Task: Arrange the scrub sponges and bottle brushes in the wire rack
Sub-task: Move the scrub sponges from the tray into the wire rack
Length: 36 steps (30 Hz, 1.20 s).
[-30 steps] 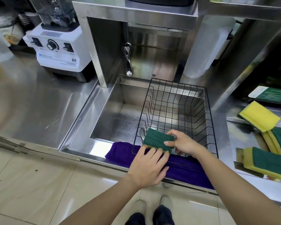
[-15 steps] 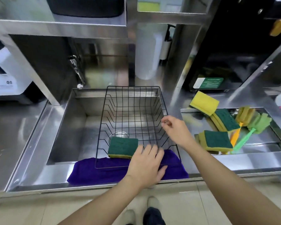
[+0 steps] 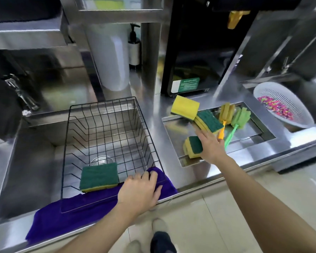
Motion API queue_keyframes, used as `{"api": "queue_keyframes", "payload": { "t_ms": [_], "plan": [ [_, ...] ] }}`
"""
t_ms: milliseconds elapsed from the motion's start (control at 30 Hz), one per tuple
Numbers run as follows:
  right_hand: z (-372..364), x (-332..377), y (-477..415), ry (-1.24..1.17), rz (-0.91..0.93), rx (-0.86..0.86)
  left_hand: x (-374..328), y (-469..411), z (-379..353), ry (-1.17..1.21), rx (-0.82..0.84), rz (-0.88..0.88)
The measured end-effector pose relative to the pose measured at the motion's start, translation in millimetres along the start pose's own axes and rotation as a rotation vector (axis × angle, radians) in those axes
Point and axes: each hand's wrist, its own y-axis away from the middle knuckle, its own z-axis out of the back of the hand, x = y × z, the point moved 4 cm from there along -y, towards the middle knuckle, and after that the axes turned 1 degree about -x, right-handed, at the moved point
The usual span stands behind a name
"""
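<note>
Reaching right hand [image 3: 211,147], fingers spread, empty, over near sponge [image 3: 193,147] in counter tray [image 3: 252,133]. Sponge likely light, soft; pinch long edges. Left hand [image 3: 140,190] flat, empty, on wire rack [image 3: 150,136] front rim; one sponge [image 3: 98,177] inside.

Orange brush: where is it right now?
Head view, right side: the orange brush lies in the recessed tray, beside the green brush and against a sponge, just past the right hand.

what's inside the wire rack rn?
One scrub sponge, green side up, at the near-left of the wire rack. The sink drain shows through behind it. Whatever lies under the sponge is covered.
</note>
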Motion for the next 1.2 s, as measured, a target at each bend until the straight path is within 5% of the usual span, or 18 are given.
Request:
{"api": "queue_keyframes", "payload": {
  "t_ms": [133,267,500,667,867,1200],
  "plan": [
    [-7,-2,-2,0.106,0.009,0.055,0,0,2,0.000,0.024,0.025],
    [-1,8,-4,0.215,0.028,-0.085,1,1,2,0.007,0.044,0.037],
    [30,44,-6,-0.648,0.029,-0.154,1,3,1,-0.006,0.007,0.023],
    [47,89,-8,-0.900,0.208,-0.184,11,20,3,-0.021,-0.062,0.002],
    [58,152,-5,-1.135,0.197,-0.297,48,55,11,-0.093,-0.095,0.079],
    [-5,225,-11,-1.517,-0.046,0.123,78,86,17,-0.062,-0.173,0.182]
  ]
}}
